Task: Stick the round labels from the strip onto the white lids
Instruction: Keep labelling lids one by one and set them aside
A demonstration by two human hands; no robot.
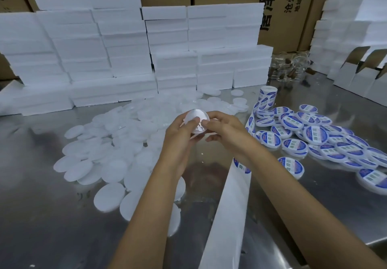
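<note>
Both my hands hold one round white lid (198, 120) above the middle of the metal table (41, 216). My left hand (180, 130) grips its left rim, thumb on the face. My right hand (222, 127) pinches its right edge. Its face looks plain white. The label strip (228, 212), a long white backing with a blue round label (240, 165) near its far part, runs from the front edge toward a label roll (268, 95). Plain white lids (109, 143) lie heaped on the left. Lids with blue labels (314, 137) pile up on the right.
Stacks of white foam boxes (125, 49) wall off the back of the table. Brown cartons (289, 7) stand behind them. Open white cardboard boxes (360, 70) and more foam sit at the far right. Clear glass jars (291, 63) lie near the back right.
</note>
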